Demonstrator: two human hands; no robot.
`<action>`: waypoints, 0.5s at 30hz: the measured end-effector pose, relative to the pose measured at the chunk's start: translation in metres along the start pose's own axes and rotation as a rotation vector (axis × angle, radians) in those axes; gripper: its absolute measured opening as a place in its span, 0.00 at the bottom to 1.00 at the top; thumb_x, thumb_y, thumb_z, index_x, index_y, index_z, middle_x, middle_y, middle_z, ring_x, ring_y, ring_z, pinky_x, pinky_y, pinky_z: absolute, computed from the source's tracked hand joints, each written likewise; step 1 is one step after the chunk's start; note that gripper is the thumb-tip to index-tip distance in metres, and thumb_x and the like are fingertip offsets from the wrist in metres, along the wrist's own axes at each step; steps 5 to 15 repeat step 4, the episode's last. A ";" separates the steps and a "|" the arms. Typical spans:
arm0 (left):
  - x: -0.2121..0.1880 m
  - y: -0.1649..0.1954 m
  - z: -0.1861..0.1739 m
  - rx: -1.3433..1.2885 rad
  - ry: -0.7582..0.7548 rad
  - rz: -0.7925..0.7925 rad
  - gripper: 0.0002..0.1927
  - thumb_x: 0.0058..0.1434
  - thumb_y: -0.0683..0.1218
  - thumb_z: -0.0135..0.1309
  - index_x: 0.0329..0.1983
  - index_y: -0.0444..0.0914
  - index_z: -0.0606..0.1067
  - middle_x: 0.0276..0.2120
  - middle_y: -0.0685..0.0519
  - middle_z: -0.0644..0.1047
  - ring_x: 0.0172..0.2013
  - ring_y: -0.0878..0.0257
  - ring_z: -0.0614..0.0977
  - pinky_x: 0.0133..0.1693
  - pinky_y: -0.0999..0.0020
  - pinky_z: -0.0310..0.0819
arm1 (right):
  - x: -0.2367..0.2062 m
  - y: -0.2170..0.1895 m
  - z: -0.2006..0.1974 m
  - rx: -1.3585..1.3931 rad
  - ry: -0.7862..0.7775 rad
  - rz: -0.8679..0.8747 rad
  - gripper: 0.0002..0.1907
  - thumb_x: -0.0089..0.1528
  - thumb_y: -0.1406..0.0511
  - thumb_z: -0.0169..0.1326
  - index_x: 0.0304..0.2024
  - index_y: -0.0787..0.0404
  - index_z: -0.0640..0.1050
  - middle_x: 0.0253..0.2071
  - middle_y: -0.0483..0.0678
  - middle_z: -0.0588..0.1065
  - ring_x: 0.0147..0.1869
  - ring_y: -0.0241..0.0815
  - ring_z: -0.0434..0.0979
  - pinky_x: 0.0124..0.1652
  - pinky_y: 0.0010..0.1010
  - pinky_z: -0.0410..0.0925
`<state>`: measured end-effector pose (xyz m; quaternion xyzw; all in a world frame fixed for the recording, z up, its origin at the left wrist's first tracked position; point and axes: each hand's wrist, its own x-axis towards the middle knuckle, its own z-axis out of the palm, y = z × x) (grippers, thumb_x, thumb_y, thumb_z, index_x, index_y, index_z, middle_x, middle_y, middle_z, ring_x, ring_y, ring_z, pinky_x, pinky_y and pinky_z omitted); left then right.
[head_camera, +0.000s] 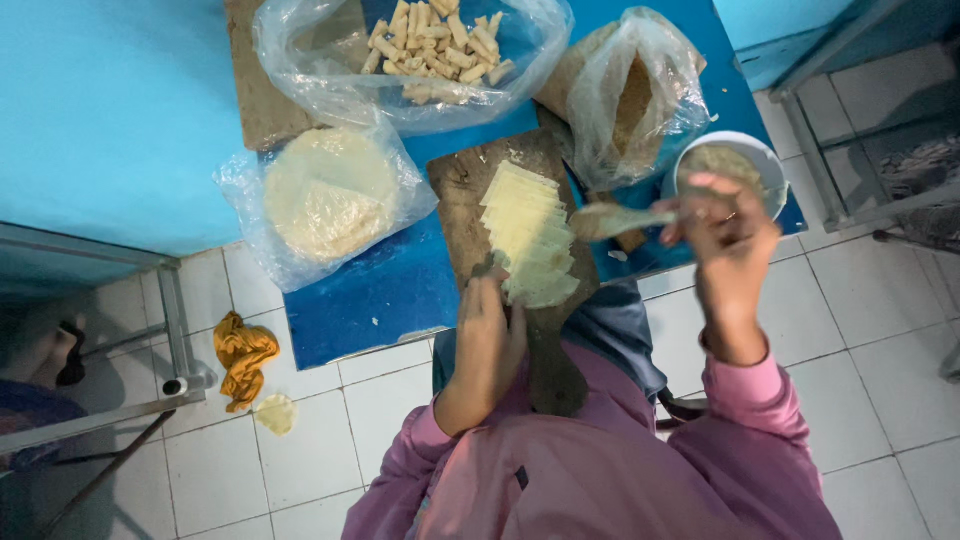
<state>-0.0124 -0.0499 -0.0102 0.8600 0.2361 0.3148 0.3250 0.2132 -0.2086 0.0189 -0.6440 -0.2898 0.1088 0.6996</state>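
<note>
A fanned row of pale wrapper sheets (528, 236) lies on a wooden board (470, 200) on the blue desk (370, 290). The left hand (490, 325) presses its near end, grip flat. The right hand (725, 225) clenches a loaded spoon (615, 220) beside the white bowl (765, 160). Filling looks underway. Clear bags behind hold finished rolls (435, 45) and round wrappers (325, 195).

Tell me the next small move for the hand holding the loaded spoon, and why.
Probably carry the spoon leftward and lower its filling onto the top wrapper of the fanned stack. The right hand holds it loaded beside the bowl, above the board, while the left hand rests at the stack's near end.
</note>
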 end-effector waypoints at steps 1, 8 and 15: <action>-0.001 -0.002 0.001 -0.019 -0.017 -0.030 0.20 0.60 0.35 0.58 0.55 0.31 0.68 0.43 0.37 0.73 0.45 0.40 0.77 0.46 0.51 0.71 | -0.006 0.006 0.003 0.013 -0.026 0.058 0.19 0.68 0.81 0.47 0.61 0.69 0.70 0.46 0.60 0.80 0.39 0.37 0.79 0.41 0.25 0.73; -0.003 -0.007 0.002 -0.033 -0.037 -0.048 0.20 0.61 0.36 0.57 0.55 0.31 0.68 0.42 0.38 0.74 0.44 0.42 0.78 0.46 0.52 0.72 | -0.022 0.029 0.016 -0.002 -0.143 0.081 0.18 0.68 0.77 0.50 0.60 0.66 0.68 0.46 0.60 0.80 0.40 0.39 0.80 0.40 0.28 0.75; -0.003 -0.007 0.002 -0.033 -0.037 -0.048 0.20 0.61 0.36 0.57 0.55 0.31 0.68 0.42 0.38 0.74 0.44 0.42 0.78 0.46 0.52 0.72 | -0.022 0.029 0.016 -0.002 -0.143 0.081 0.18 0.68 0.77 0.50 0.60 0.66 0.68 0.46 0.60 0.80 0.40 0.39 0.80 0.40 0.28 0.75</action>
